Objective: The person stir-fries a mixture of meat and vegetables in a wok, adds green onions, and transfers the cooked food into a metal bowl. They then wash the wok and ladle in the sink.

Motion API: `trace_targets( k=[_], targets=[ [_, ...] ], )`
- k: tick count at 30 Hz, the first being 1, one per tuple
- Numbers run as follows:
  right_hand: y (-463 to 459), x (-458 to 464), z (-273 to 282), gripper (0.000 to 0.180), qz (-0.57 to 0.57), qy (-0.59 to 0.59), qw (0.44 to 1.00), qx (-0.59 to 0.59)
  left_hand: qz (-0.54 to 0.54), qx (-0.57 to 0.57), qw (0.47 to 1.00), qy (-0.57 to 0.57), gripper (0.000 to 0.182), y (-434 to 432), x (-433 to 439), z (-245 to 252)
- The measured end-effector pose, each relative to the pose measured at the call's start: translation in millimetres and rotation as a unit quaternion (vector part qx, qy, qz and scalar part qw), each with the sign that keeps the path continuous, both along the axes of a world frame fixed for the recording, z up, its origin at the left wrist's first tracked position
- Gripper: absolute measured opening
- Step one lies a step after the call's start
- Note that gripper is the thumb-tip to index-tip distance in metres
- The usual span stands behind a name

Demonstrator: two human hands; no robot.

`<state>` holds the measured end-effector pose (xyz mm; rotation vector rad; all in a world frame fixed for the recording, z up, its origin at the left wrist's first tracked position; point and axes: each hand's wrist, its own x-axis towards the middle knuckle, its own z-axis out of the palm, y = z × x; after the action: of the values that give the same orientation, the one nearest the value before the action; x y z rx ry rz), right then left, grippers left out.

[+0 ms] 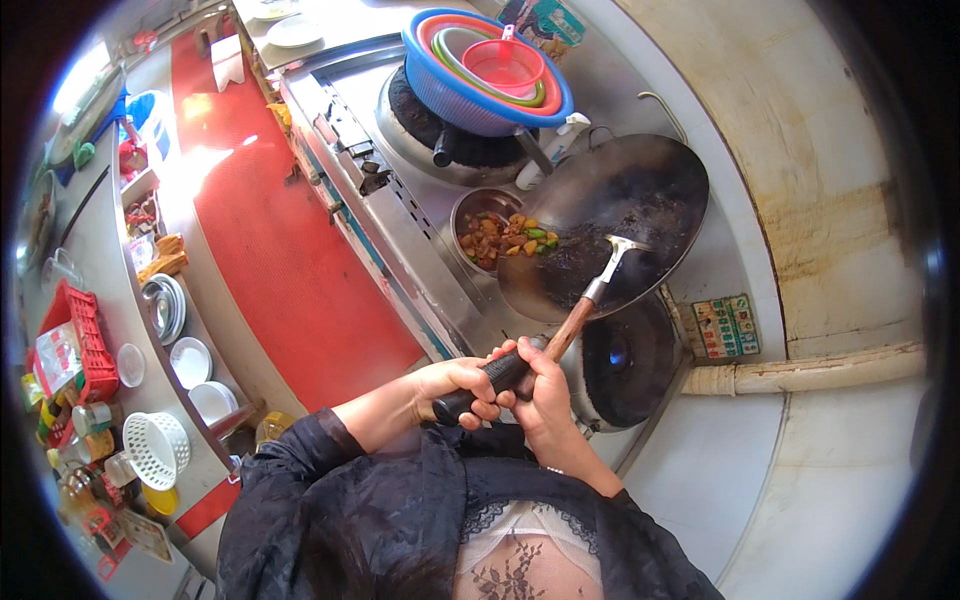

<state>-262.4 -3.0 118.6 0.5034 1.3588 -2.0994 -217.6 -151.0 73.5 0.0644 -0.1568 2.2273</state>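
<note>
A large blackened wok (645,187) is tilted up over the stove, its left rim over a stainless steel bowl (455,225). Diced food (529,236), orange-brown with green pieces, lies at that rim, and more fills the bowl. My left hand (457,386) grips a black handle (506,369), apparently the wok's. Close beside it, my right hand (541,386) is closed around the wooden handle of a wok spatula (574,326). The spatula's metal head (624,244) rests against the wok's inside. My fingers hide where the two handles overlap.
A lit gas burner (619,358) shows blue flame below the wok. Nested plastic baskets (480,71) stand on the far burner, near a white spray bottle (551,150). Red matting (277,247) covers the floor. The left counter holds a white basket (156,450) and a red crate (94,337).
</note>
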Motion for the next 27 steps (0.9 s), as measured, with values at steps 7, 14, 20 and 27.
trace_targets(
  k=[7, 14, 20, 27],
  targets=[
    [3.1, 9.1, 13.7, 0.016, 0.024, 0.006, 0.999, 0.024, 0.035, -0.032, 0.999, 0.004, 0.025, 4.2, 13.1, 12.9],
    [4.2, 11.0, 28.3, 0.012, 0.006, 0.022, 0.999, 0.025, 0.004, -0.001, 1.000, 0.016, 0.021, 12.9, 12.7, 18.6],
    [4.4, 23.1, 33.4, 0.014, -0.007, 0.021, 0.999, 0.048, 0.016, -0.061, 0.997, 0.044, 0.025, 11.5, 24.5, 24.9],
    [9.8, 31.3, 33.2, 0.015, 0.005, 0.016, 0.996, 0.090, -0.004, -0.146, 0.983, 0.114, 0.030, 20.3, 34.4, 28.1]
  ],
)
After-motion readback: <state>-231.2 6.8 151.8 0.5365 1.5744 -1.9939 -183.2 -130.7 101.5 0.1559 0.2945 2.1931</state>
